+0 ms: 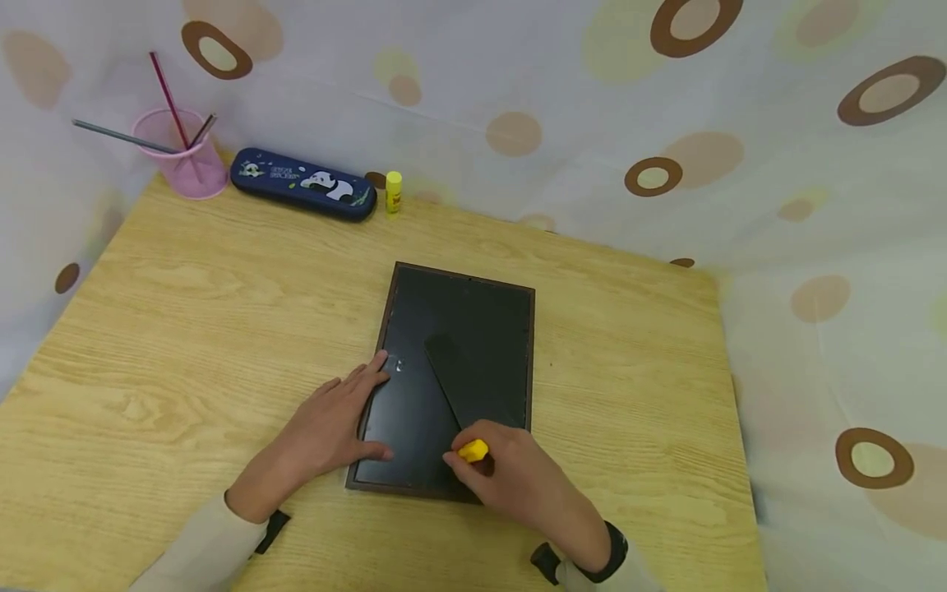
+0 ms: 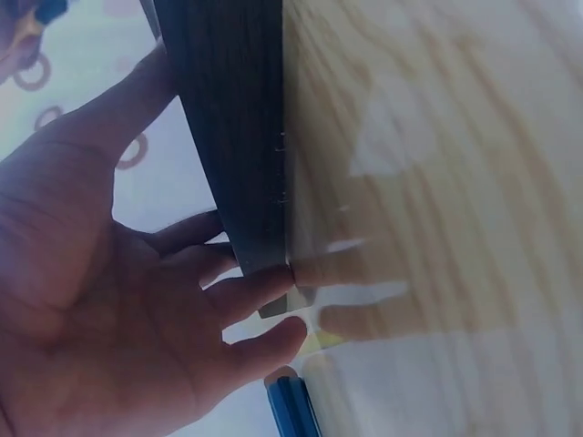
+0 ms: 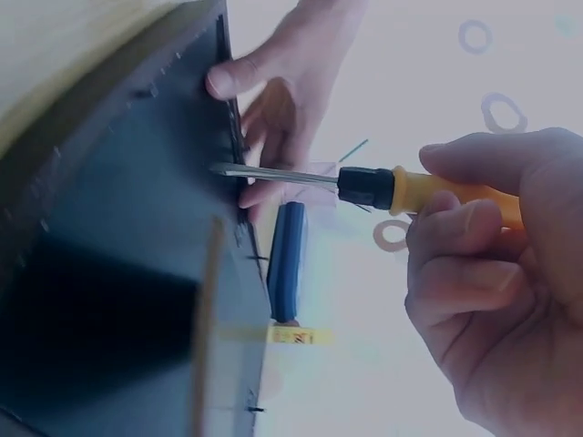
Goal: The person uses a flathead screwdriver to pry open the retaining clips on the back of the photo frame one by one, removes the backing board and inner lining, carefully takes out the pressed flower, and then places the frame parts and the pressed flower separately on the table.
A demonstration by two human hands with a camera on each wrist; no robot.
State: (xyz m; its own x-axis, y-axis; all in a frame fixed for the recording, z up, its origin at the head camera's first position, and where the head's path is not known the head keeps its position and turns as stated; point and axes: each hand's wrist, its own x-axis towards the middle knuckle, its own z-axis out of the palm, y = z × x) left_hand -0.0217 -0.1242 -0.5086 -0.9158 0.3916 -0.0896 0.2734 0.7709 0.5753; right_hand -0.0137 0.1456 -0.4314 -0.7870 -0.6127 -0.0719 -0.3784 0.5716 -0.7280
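Looking at a yellow-handled screwdriver (image 3: pixel 364 187), we've got it nearly flat across the right wrist view, tip toward 9 o'clock and handle back toward 3. The tip overlaps the back of a dark frame (image 1: pixel 407 411), but we can't tell if it's touching. From the head view we only catch a bit of yellow poking out of the right hand (image 1: pixel 518 477), over the frame's 5 o'clock corner. The frame lies back up on the table (image 1: pixel 636 395), long axis running from just past 12 to just past 6, with its stand (image 1: pixel 469 378) slanting from 11 to 5.

That right hand comes in between 4 and 5, knuckles aimed at 10 or 11, fingers and thumb curled round the handle, so the grip is snug. Our left hand (image 1: pixel 336 423) reaches in between 7 and 8, fingers fairly straight along the frame's 9 o'clock side, thumb stuck out toward 3. We'd call that grip wide and loose, just touching the frame.
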